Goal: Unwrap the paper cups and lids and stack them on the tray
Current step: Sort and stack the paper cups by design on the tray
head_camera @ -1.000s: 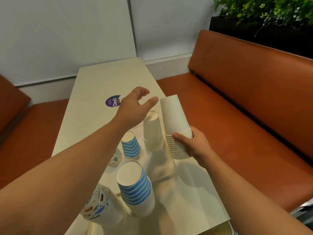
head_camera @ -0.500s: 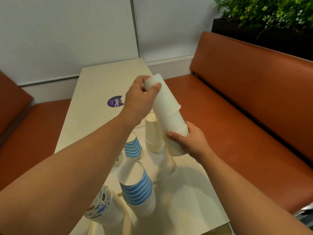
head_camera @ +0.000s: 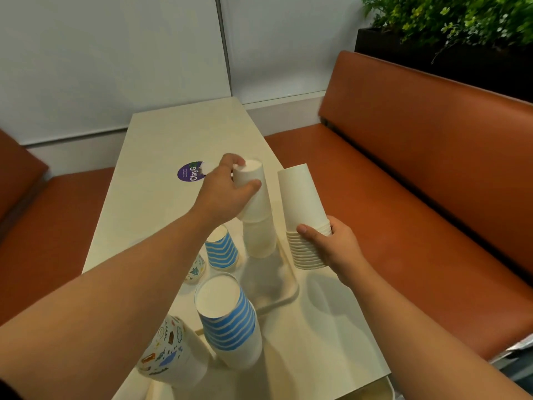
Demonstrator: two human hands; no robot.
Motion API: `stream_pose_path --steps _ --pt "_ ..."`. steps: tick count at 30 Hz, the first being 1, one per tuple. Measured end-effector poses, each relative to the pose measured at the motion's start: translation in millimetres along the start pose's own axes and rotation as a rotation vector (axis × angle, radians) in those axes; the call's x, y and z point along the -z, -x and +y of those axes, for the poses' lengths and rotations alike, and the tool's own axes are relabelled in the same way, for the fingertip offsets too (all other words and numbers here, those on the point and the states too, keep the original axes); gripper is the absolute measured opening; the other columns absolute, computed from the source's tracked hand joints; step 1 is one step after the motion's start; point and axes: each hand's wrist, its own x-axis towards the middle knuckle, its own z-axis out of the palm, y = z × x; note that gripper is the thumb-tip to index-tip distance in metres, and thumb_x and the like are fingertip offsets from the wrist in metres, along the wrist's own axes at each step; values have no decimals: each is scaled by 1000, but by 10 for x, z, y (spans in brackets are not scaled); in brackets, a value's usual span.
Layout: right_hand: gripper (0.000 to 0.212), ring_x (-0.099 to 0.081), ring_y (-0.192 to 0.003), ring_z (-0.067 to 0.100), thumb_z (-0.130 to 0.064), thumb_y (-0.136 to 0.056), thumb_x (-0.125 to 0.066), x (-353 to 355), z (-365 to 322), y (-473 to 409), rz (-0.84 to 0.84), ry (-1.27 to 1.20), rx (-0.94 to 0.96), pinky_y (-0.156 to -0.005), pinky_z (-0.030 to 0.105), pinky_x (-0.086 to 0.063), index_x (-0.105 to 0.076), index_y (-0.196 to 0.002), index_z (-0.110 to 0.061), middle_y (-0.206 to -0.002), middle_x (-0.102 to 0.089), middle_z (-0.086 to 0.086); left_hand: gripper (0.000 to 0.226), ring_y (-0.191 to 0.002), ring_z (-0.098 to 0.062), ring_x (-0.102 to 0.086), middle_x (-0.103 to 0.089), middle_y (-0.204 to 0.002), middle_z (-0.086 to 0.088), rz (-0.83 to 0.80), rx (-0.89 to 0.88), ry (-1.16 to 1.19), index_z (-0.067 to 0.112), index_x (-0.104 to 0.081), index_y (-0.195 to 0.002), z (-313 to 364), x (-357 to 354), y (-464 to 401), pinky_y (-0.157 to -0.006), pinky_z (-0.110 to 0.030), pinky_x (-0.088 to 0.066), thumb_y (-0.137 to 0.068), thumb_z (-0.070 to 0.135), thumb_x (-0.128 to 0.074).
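Left hand (head_camera: 223, 194) grips a cup (head_camera: 251, 189) (plain white); right hand (head_camera: 334, 245) holds a stack (head_camera: 304, 215).

A cream desk (head_camera: 161, 215) is standing against a pale wall (head_camera: 109, 53), carrying a round purple sticker (head_camera: 189, 173). Orange-brown bench seating (head_camera: 418, 180) is running along both sides — behind its right backrest, leafy green plants (head_camera: 450, 15) are sitting in a dark planter (head_camera: 403, 50).

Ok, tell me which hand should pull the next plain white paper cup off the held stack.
Probably the left hand: it only pinches one white paper cup over the tray pile, while the right hand grips the white cup stack.
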Motion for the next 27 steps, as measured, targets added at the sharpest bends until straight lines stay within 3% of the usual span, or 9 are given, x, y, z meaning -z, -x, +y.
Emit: stream_pose_path --steps 4,7,10,12,16,20,24,27 --pt "48 -68 -67 5 -35 -62 -87 -49 -85 0 -66 -71 6 -55 19 -51 -62 -98 -15 -86 -69 -2 51 -118 -17 -55 -54 -131 3 38 -60 98 23 -45 -129 96 13 13 -100 -40 -48 -88 44 -68" --pt "45 -67 -66 3 -36 -61 -83 -122 -190 -13 -121 -78 26 -56 20 -51 -63 -95 -16 -83 -70 -4 58 -105 -9 -63 -56 -130 3 -19 -50 252 29 -43 -133 286 -8 24 -90 -29 -53 -85 47 -70" --pt "64 -69 -73 6 -44 -50 -86 -183 -262 -15 -180 -77 56 -62 22 -54 -64 -102 -12 -87 -72 -2 80 -102 -17 -67 -59 -124 2 -131 4 337 46 -34 -138 333 -87 56 -90 -39 -56 -71 59 -74" --pt "77 -70 -80 10 -47 -44 -85 -211 -285 -2 -206 -54 63 -67 24 -56 -63 -109 -11 -95 -74 1 71 -102 -21 -66 -60 -119 -1 -127 18 365 49 -37 -135 318 -106 57 -89 -45 -57 -75 52 -75" --pt "65 -70 -84 11 -40 -51 -89 -210 -273 1 -188 30 79 -68 24 -56 -64 -106 -16 -98 -73 -1 34 -101 -25 -64 -63 -108 0 -80 -3 396 48 -54 -105 319 -128 66 -86 -52 -57 -76 48 -72" --pt "63 -64 -84 6 -37 -58 -92 -165 -210 -9 -137 152 82 -60 16 -49 -62 -109 -16 -97 -68 -6 27 -98 -26 -65 -64 -100 3 98 -15 440 45 -56 -95 382 -35 -8 -82 -55 -56 -74 51 -72" --pt "53 -64 -90 13 -35 -66 -89 -57 -68 -19 -83 205 33 -67 25 -52 -61 -109 -18 -99 -66 -3 36 -93 -21 -62 -60 -106 1 294 -86 377 42 -55 -107 429 210 -153 -80 -46 -58 -76 51 -70" --pt "46 -65 -90 15 -36 -66 -87 8 12 -29 -52 173 -17 -74 33 -57 -59 -100 -24 -98 -66 -3 40 -91 -24 -62 -57 -109 0 269 -108 233 30 -52 -117 363 242 -189 -72 -35 -55 -83 39 -72"
